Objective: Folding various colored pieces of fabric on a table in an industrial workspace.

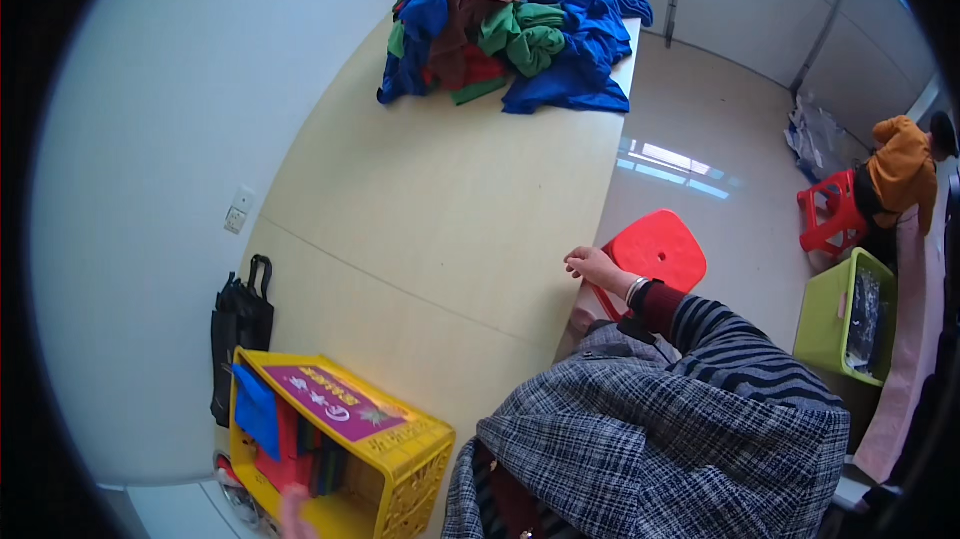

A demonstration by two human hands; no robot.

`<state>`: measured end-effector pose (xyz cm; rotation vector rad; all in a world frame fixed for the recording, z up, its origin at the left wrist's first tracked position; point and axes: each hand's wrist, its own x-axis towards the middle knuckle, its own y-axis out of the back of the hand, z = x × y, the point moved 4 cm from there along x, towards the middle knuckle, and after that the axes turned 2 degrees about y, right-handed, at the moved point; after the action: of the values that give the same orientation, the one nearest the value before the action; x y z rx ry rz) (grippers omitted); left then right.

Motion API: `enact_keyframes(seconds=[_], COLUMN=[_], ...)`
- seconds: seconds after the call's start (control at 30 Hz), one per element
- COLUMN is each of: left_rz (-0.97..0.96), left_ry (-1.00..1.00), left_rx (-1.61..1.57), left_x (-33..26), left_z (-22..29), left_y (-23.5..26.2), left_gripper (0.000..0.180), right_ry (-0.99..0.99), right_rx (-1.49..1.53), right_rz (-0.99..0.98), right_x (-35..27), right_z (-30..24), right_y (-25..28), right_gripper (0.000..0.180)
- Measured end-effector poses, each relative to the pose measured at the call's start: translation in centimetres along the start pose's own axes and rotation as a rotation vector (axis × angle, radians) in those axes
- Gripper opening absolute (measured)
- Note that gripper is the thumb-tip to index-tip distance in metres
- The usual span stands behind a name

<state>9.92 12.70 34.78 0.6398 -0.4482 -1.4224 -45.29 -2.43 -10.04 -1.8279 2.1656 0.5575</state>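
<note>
At the table's right edge, my right hand hangs with its fingers curled together and nothing visible in them. A red plastic stool stands just beyond that wrist. Low in the picture my left hand is blurred and partly cut off, in front of the open side of a yellow plastic crate. Its fingers do not show clearly. Inside the crate sit folded cloths: a blue cloth, a red cloth and darker ones beside them.
A heap of blue, green, brown and red clothes lies at the far end of the pale table. Black umbrellas or bags are by the wall. To the right are a green bin and a person in orange near another red stool.
</note>
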Motion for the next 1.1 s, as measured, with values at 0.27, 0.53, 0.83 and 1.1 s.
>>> enact_keyframes(seconds=[0.27, 0.53, 0.83, 1.1], left_rz=[-0.395, -0.041, 0.154, 0.724], left_ry=[0.233, 0.309, 0.113, -0.481], left_rx=[0.012, 0.717, 1.025, 0.057], left_x=[3.5, 5.0, 5.5, 4.9], left_z=[-23.6, -30.6, -24.3, -28.7], left_y=[-29.4, -42.9, -44.7, -44.8], left_gripper=[0.045, 0.046, 0.035, 0.038], right_ry=[0.182, 0.208, 0.21, 0.184], right_rx=[-0.454, -0.424, -0.733, -0.771], right_rz=[0.098, 0.02, -0.079, -0.116], right_x=[7.3, 6.3, 6.1, 8.5], right_z=[-2.5, -2.9, -3.0, -4.6], right_y=[5.8, 5.1, 3.7, 1.9], right_gripper=[0.031, 0.03, 0.042, 0.05])
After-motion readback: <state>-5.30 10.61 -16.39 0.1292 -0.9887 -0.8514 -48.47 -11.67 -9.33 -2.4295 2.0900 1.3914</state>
